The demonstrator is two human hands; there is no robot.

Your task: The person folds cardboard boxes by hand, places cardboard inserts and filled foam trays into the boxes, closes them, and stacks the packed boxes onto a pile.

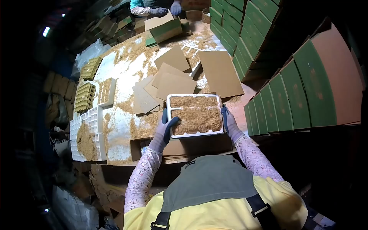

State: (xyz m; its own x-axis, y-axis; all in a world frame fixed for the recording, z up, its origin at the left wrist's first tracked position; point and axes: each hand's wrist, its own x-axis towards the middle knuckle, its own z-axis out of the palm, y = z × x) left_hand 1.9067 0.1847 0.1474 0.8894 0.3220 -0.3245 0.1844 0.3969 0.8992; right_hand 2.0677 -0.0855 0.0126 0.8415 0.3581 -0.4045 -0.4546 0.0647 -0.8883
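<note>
A white foam tray [197, 134], filled with brown sawdust-like packing [196, 120], is held level between my two hands. My left hand [165, 129], in a grey and blue glove, is closed on its left side with the thumb over the rim. The gloved right hand [230, 125] grips the opposite side. Beneath the tray, at the near table edge, is an open cardboard box [184, 147]; the tray hides much of it. Just beyond the tray lie several loose cardboard sheets [174, 82].
Green boxes stand in a row [301, 90] at the right and in tall stacks [249, 34] behind. White foam trays [100, 147] and yellowish egg-type trays [84, 97] sit on the left. Across the sawdust-strewn table [120, 73], another person's gloved hands [159, 12] work at a green box [165, 31].
</note>
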